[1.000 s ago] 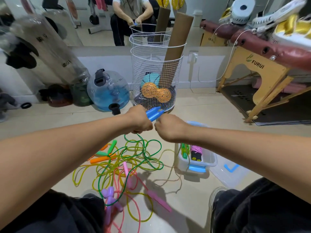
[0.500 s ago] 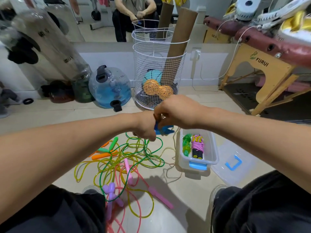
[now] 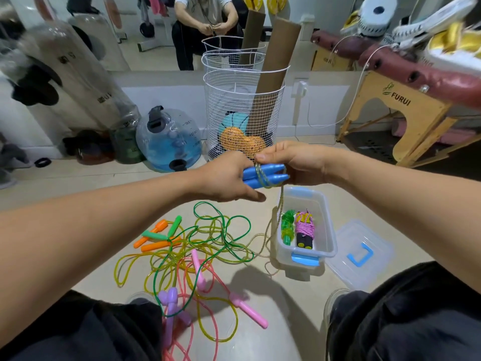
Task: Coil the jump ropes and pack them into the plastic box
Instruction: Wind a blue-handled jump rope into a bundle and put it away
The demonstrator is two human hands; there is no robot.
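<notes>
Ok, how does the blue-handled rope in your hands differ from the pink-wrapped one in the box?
The blue-handled rope is held in the air; the pink-wrapped rope lies in the plastic box. The blue-handled rope has only a few turns, cord trailing to the floor; the pink-wrapped one is fully wound. Both have paired handles.

Left hand (image 3: 229, 178), right hand (image 3: 294, 162) meet, fingers curled, arms extended

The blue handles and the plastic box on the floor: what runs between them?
In the head view, a pale glittery cord hangs from the blue handles down past the plastic box rim to the floor.
</notes>
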